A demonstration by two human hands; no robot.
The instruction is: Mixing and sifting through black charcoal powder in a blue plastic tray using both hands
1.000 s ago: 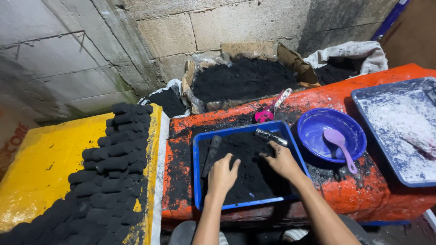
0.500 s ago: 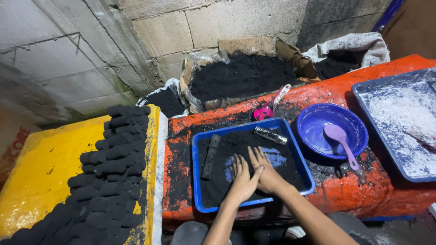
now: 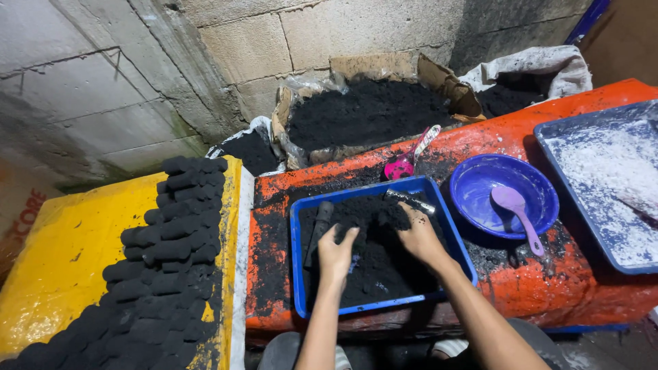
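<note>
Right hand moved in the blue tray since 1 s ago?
Yes. The right hand pulled back from the tray's far right corner toward its middle, closer to the left hand, both in the black powder.

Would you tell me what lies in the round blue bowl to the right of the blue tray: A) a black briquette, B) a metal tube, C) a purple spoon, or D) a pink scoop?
C: a purple spoon rests inside the round blue bowl, its handle over the near rim.

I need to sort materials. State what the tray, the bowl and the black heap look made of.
Tray: likely plastic, smooth blue rim, rounded corners. Bowl: likely plastic, glossy blue-purple. Heap: matte, crumbly black powder, perhaps charcoal dust; it smudges both hands.
</note>
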